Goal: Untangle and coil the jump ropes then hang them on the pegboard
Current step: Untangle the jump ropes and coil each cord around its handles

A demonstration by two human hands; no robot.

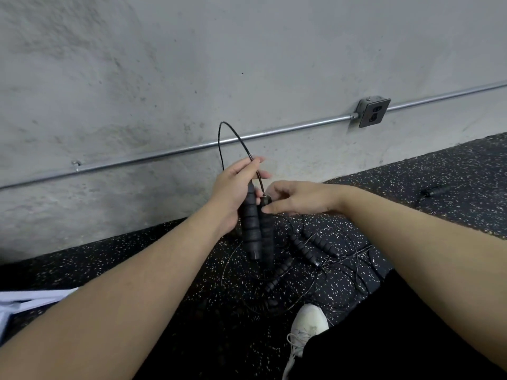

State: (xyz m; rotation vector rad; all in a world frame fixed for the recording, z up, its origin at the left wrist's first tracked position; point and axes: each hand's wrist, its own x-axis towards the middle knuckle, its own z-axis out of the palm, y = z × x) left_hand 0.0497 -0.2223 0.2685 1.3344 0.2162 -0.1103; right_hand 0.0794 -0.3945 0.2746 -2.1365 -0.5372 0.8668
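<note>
Black rope handles (253, 226) hang from left hand (233, 192).

A rough grey concrete wall (164, 64) is filling the upper view. A thin silver metal conduit pipe (170, 153) is running across it into a grey metal outlet box (373, 112). Black white-speckled rubber flooring (452, 171) is lying below.
</note>
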